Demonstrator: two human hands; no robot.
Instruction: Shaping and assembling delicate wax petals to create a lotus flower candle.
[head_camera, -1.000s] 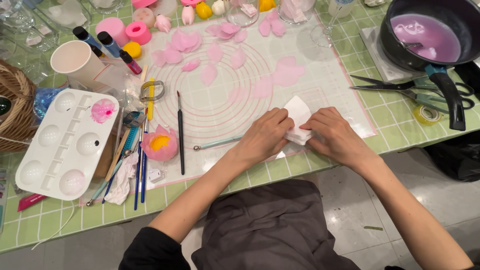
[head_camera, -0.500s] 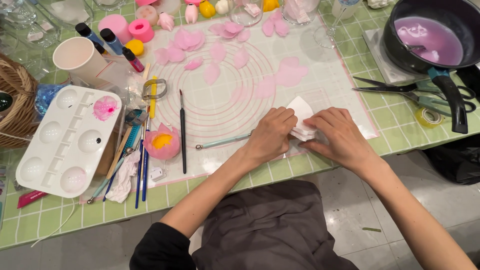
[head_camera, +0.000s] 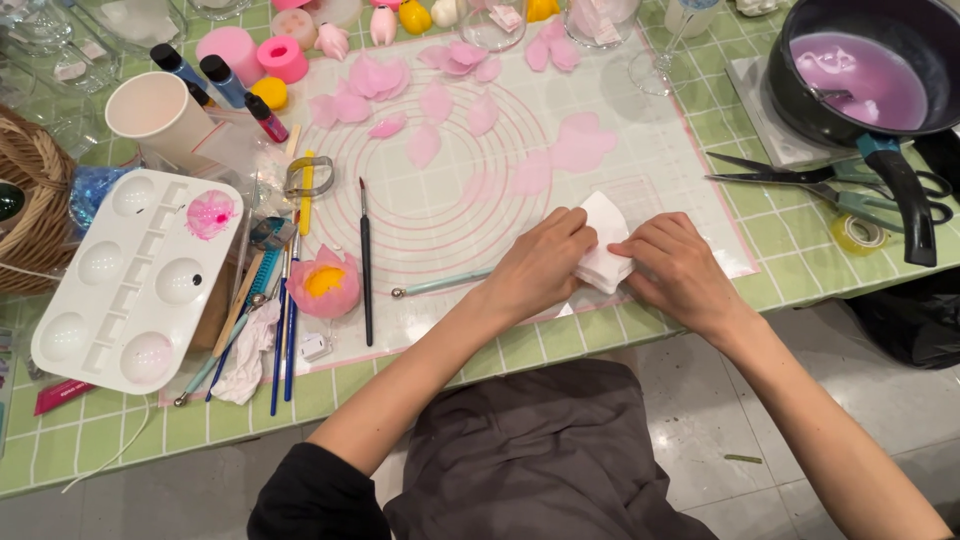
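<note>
Mat (head_camera: 640, 150) lies mid-worktop (head_camera: 120, 440), petals (head_camera: 440, 100) scattered on its far half; paper (head_camera: 605, 255) sits near its front edge between both hands, brush (head_camera: 366, 265) and palette (head_camera: 135, 280) to the left, pan (head_camera: 860, 75) and scissors (head_camera: 830, 185) to the right

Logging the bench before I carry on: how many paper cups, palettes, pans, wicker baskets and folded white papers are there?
Paper cup: 1
Palette: 1
Pan: 1
Wicker basket: 1
Folded white paper, between left hand and right hand: 1
Total: 5
</note>
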